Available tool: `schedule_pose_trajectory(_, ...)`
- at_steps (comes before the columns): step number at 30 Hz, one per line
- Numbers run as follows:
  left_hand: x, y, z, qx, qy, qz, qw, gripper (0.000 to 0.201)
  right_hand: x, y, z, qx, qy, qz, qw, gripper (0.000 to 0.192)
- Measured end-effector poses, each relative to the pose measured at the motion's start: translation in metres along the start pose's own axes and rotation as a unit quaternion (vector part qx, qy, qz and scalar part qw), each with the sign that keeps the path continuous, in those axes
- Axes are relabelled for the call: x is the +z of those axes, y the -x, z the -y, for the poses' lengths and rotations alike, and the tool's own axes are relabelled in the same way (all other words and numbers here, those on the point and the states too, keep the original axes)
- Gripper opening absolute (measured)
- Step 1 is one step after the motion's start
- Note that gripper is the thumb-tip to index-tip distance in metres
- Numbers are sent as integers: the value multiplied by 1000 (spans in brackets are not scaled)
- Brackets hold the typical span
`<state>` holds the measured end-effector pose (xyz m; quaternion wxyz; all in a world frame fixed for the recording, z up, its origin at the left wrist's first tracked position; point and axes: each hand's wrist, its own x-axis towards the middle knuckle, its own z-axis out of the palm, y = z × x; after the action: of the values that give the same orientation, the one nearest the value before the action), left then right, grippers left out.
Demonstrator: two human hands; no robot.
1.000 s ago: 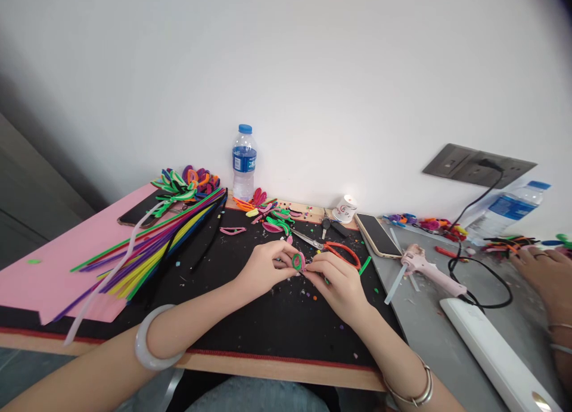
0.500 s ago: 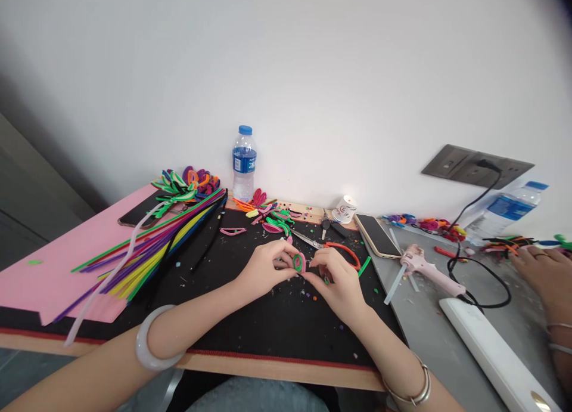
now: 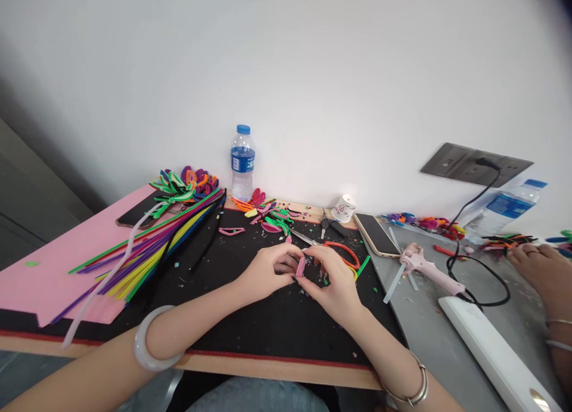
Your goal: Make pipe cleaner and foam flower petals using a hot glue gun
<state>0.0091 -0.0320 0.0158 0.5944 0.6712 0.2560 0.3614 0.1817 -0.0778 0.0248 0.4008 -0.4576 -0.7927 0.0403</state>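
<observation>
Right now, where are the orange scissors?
In the head view, the orange scissors lie on the black mat, just behind the right hand, left of the phone.

Scissors [image 3: 333, 249] just beyond; bare mat [image 3: 268, 325] nearer

The two hands met over the middle of the bench [image 3: 277, 334], the left hand [image 3: 268, 272] just left of the right hand [image 3: 333, 284], a small coiled piece [image 3: 301, 266] between them. Scissors [image 3: 333, 249] lay just beyond the right hand. A bundle of pipe cleaners [image 3: 152, 245] lay to the far left. A water bottle [image 3: 242, 163] stood at the far edge by the wall. A phone [image 3: 376, 235] lay right of the scissors, and a glue gun [image 3: 424, 269] lay further right. Another person's hand [image 3: 543, 269] rested at the far right.
</observation>
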Motion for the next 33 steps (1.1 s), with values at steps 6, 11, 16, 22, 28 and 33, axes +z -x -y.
schedule_pose_trajectory(6, 0, 1, -4, 13, -18, -5, 1000, 31, -2, -2, 2, 11, -11, 5, 1000, 30)
schedule_pose_trajectory(11, -1, 1, -7, 53, -69, -45, 995, 27, -5, -3, 1, 69, -82, 21, 994, 27)
schedule_pose_trajectory(16, -2, 3, -6, 93, -134, -87, 983, 25, -4, -3, -3, 141, -171, 29, 975, 18)
schedule_pose_trajectory(22, -3, 3, -3, 106, -153, -72, 980, 25, -4, -2, -6, 159, -207, 27, 965, 25)
schedule_pose_trajectory(28, -3, 5, -3, 122, -153, -59, 979, 22, -7, -2, -6, 136, -227, 36, 964, 18)
schedule_pose_trajectory(33, -3, 5, -2, 138, -156, -57, 976, 19, -7, -2, -5, 127, -224, 34, 966, 17)
